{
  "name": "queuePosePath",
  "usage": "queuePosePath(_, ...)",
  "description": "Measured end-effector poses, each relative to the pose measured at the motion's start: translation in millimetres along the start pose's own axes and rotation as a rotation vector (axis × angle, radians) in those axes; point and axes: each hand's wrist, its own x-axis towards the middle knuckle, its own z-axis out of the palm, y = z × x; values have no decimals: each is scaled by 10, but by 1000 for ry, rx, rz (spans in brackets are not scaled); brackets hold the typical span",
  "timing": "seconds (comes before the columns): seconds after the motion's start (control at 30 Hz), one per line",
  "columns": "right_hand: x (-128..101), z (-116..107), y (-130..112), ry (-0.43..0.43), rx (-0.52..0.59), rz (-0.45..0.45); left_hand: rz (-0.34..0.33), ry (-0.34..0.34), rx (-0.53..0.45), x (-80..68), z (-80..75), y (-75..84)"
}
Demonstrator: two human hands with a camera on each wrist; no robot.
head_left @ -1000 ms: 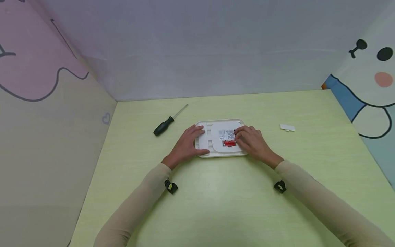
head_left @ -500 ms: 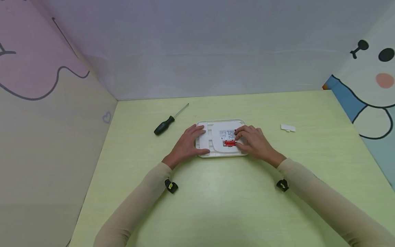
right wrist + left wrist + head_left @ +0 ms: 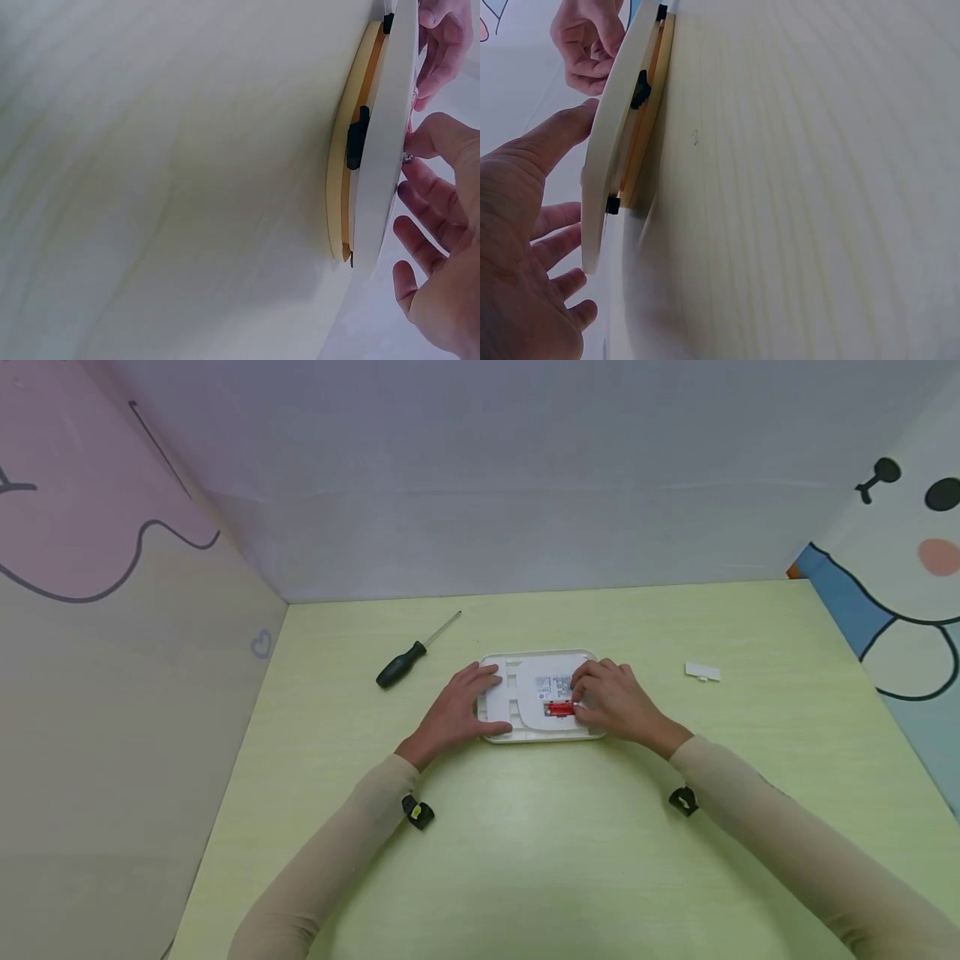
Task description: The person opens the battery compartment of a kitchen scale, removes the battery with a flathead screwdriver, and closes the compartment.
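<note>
A white flat device (image 3: pixel 525 717) lies on the table, its battery compartment facing up. A red battery (image 3: pixel 558 709) shows in the compartment, below a printed label. My left hand (image 3: pixel 452 703) spans the device's left end, fingers on the far side and thumb near the front edge; in the left wrist view the thumb (image 3: pixel 562 135) is straight and touches the device. At the battery's right end, my right hand (image 3: pixel 617 703) pinches with thumb and index finger. A small metallic end (image 3: pixel 407 157) shows between those fingertips in the right wrist view; the other fingers are bent.
A screwdriver (image 3: pixel 402 665) with a dark handle lies behind and left of the device. To the right sits a small white battery cover (image 3: pixel 702 672) with a tab. Printed walls border the pale table (image 3: pixel 495 843) at the back and sides.
My right thumb and fingers have shifted slightly at the battery's right end, and the dark spot beside the label is now covered. My left hand stays in place on the device.
</note>
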Motion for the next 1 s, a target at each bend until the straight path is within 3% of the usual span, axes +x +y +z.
queuePosePath(0.47,-41,-66,76,-2,6,27,-3,0,6,-2,-4,15)
queuePosePath(0.77,-157,-150,227,56,46,88,-13,4,8,-7,5,9)
queuePosePath(1.0,-279,-240,367,156,23,136,-11,6,5,-4,7,15)
